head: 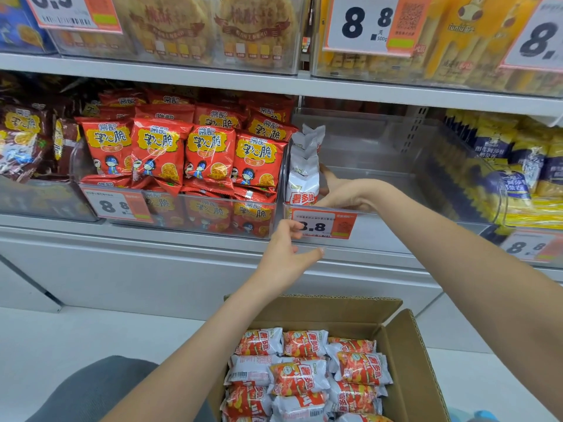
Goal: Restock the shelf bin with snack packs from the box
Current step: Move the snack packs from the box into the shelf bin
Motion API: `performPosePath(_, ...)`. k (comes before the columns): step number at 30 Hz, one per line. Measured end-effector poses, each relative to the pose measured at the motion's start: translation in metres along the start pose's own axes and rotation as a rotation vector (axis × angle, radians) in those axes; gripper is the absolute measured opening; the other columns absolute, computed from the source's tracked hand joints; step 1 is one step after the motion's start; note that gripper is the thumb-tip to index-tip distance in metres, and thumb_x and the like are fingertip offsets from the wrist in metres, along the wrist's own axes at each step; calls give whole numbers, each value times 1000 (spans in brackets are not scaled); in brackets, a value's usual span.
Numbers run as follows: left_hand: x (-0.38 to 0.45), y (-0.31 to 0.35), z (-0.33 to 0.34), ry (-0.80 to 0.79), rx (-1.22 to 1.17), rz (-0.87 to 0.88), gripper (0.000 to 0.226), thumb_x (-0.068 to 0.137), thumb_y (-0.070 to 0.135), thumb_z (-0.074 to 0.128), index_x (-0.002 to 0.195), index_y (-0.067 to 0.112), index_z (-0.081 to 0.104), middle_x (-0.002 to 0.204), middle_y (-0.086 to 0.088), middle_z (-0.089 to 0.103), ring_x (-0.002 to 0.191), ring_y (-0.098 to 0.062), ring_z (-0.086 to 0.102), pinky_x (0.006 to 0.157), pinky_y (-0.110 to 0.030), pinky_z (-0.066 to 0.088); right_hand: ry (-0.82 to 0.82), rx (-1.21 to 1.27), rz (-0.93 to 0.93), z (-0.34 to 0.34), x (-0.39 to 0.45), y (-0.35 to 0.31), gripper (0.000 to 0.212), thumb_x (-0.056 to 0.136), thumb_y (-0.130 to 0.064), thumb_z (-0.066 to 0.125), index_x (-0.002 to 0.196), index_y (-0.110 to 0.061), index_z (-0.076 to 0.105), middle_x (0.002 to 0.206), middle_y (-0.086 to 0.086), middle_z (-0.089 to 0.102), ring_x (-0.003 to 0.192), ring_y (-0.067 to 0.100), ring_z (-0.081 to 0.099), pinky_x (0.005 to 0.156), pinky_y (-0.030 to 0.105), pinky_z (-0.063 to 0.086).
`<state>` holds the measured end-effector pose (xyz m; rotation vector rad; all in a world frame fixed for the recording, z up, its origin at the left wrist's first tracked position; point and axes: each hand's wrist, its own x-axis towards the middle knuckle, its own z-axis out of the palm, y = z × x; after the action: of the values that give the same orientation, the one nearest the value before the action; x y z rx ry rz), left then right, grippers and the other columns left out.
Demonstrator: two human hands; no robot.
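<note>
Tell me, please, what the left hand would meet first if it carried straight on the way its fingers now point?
Most likely the price tag on the front of the clear bin. The left hand is open just below it, fingers reaching up and right towards the shelf. Depth is unclear, so it may strike the shelf edge instead.

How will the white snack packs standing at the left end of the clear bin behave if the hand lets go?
The white snack packs stand on end against the clear bin's left wall, steadied by the right hand, so they would probably tip into the bare space beside them. Their puffy, crinkled film suggests they are light and soft. The glossy wrap may be slippery.
</note>
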<state>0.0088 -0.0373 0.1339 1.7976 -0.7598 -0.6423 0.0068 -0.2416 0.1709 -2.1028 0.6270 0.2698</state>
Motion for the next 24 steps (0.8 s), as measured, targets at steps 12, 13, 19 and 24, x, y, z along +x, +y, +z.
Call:
performPosePath(12, 5, 2, -1, -3, -15, 18, 47, 82, 27, 71, 116, 23, 38, 118, 3, 47, 105, -14, 48, 83, -22, 38, 147, 551, -79, -28, 32, -2, 113, 76, -37, 73, 151, -25, -11, 161, 2, 6, 147, 20, 14, 119, 39, 18)
performPosePath(13, 6, 2, -1, -3, -26, 13, 47, 82, 28, 71, 115, 23, 37, 118, 3, 48, 106, -14, 49, 82, -22, 38, 139, 550, -101, -26, 34, -10, 113, 76, -39, 75, 151, -28, -8, 160, 0, 11, 146, 19, 19, 119, 40, 19)
performPosePath(19, 9, -1, -1, -8, -35, 16, 47, 82, 28, 71, 113, 25, 36, 121, 4, 47, 105, -12, 50, 81, -20, 39, 69, 547, -229, -23, 61, -18, 84, 85, -33, 68, 147, -35, 12, 138, -5, 50, 111, 9, 59, 93, 32, 52)
performPosePath(24, 9, -2, 0, -11, -38, 18, 46, 82, 28, 72, 111, 26, 36, 119, 5, 47, 104, -11, 50, 81, -21, 41, 44, 516, -212, -22, 57, -19, 115, 43, -57, 86, 136, -39, 22, 133, -6, 55, 117, 13, 59, 94, 32, 52)
